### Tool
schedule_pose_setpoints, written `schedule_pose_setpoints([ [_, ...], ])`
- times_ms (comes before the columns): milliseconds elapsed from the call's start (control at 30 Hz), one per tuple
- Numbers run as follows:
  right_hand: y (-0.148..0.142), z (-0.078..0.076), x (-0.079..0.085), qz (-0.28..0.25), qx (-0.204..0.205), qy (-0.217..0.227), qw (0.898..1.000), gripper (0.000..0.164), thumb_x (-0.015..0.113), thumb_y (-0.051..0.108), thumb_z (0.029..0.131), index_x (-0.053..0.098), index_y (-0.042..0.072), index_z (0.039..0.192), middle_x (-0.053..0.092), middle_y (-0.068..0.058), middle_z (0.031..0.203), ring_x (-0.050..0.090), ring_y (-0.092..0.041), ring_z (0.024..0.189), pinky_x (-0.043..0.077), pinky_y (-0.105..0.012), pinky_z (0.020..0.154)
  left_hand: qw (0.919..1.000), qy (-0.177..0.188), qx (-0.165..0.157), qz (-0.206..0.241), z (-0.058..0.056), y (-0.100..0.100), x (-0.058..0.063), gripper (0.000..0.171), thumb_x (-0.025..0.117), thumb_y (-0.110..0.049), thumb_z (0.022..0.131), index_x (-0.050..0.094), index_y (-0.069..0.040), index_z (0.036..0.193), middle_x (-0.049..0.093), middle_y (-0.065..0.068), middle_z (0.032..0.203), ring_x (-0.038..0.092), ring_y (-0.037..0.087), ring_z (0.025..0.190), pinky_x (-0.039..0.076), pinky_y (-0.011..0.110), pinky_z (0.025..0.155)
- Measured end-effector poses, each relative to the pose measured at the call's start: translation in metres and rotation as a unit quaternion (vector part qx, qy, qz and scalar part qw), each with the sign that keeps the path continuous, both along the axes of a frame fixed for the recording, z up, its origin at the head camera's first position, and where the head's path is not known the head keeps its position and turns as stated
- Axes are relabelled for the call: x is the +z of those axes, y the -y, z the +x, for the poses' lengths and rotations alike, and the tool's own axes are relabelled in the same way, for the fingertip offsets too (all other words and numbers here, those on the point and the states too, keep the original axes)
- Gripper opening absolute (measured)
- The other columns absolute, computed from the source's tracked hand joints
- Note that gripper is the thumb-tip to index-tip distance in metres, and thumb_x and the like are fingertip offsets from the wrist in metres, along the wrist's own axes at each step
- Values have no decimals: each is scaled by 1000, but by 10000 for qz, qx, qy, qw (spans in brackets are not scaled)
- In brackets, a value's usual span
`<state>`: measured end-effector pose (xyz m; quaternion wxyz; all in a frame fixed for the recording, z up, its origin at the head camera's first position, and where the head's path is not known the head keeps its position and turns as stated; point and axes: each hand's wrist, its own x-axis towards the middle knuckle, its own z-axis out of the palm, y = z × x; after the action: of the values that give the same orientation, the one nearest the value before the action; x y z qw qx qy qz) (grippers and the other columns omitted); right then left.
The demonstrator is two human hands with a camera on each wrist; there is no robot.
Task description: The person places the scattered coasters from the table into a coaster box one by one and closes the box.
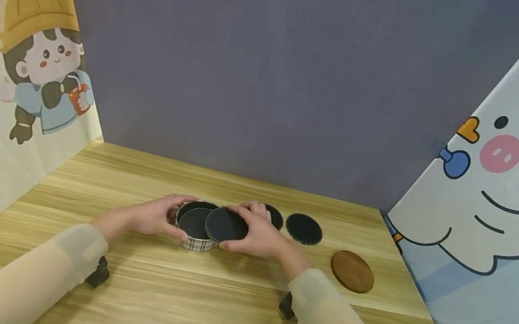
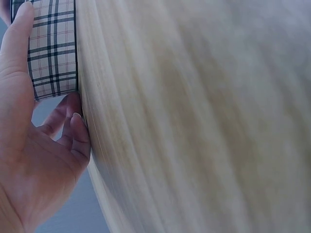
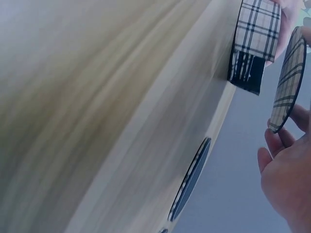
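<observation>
Gripping plaid container (image 1: 197,244), black inside, left hand (image 1: 158,216) curled, right hand (image 1: 259,234) pinching disc (image 1: 225,225)

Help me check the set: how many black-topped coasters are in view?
3 show: a coaster in the right hand, another partly hidden behind it, a third farther right on the table. The round holder may hide more.

- You have a round box (image 1: 195,244), plaid outside and black inside, upright and open-topped on the table (image 1: 192,306), gripped at its left by your left hand (image 1: 160,217).
- You hold a thin disc (image 1: 226,225), black above and plaid beneath, in your right hand (image 1: 261,236), raised beside the box's right side.
</observation>
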<state>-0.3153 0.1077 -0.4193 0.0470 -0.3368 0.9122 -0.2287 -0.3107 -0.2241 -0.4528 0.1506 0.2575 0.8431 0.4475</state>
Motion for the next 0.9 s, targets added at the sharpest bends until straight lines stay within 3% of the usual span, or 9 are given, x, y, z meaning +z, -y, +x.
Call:
schedule_pose_setpoints([
  [533, 35, -12, -7, 38, -39, 34, 10000, 93, 84, 59, 86, 51, 25, 166, 47, -8, 157, 40, -29, 143, 33, -49, 114, 9999, 114, -23, -17, -1, 1, 0, 106, 93, -28, 92, 26, -8, 173, 42, 31, 158, 71, 29, 122, 56, 35, 100],
  [900, 54, -18, -10, 44, -90, 143, 9998, 92, 83, 61, 87, 51, 26, 166, 47, -5, 158, 40, -27, 143, 36, -53, 117, 9993, 336, -104, 102, -1, 3, 0, 106, 90, -29, 94, 23, -10, 174, 36, 31, 161, 69, 31, 127, 59, 36, 99],
])
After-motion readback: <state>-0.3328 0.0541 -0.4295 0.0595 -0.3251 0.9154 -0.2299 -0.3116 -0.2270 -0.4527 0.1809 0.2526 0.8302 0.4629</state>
